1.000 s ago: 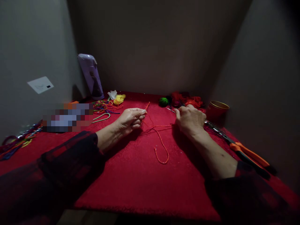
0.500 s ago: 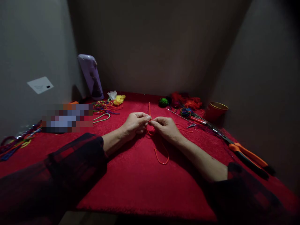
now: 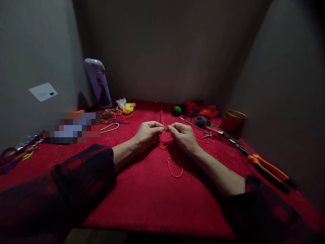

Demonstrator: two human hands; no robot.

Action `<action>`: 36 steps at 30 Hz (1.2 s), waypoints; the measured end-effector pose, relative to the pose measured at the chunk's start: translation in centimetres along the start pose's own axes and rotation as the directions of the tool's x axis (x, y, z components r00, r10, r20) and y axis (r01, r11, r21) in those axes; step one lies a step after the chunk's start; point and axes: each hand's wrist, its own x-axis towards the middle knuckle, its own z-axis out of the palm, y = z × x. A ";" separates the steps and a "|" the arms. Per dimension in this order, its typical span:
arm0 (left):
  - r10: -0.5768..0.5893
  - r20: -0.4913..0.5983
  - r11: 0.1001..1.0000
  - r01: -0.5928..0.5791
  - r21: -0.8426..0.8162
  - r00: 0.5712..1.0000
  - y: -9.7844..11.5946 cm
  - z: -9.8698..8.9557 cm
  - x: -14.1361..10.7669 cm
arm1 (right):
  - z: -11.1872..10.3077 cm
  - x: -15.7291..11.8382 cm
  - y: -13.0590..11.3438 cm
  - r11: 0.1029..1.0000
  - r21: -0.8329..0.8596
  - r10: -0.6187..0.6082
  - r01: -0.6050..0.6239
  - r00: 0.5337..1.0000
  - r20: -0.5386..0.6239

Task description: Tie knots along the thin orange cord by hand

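Note:
A thin orange-red cord (image 3: 181,169) hangs in a loop below my hands, with more of it looped between them and one piece rising above the fingertips. My left hand (image 3: 149,135) pinches the cord between thumb and index finger. Close beside it on the right, my right hand (image 3: 183,135) has its thumb and index finger pressed together at the cord. A small gap separates the two sets of fingertips. The exact spot they grip is too small to make out.
Orange-handled pliers (image 3: 271,169), a red cup (image 3: 235,120) and a green yarn ball (image 3: 177,110) are on the right of the red cloth (image 3: 142,200). Yellow yarn (image 3: 129,107), a pale green cord (image 3: 111,128) and a purple object (image 3: 99,83) are at the left.
My right fingertips have moved slightly right, away from my left ones, opening a small gap. My left hand has barely moved and keeps its pinch.

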 end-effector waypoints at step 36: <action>0.278 -0.084 0.930 -0.247 0.271 0.957 -1.3 0.1 1.2 | 0.2 -0.4 0.3 0.954 -0.289 -0.076 0.082 0.997 0.031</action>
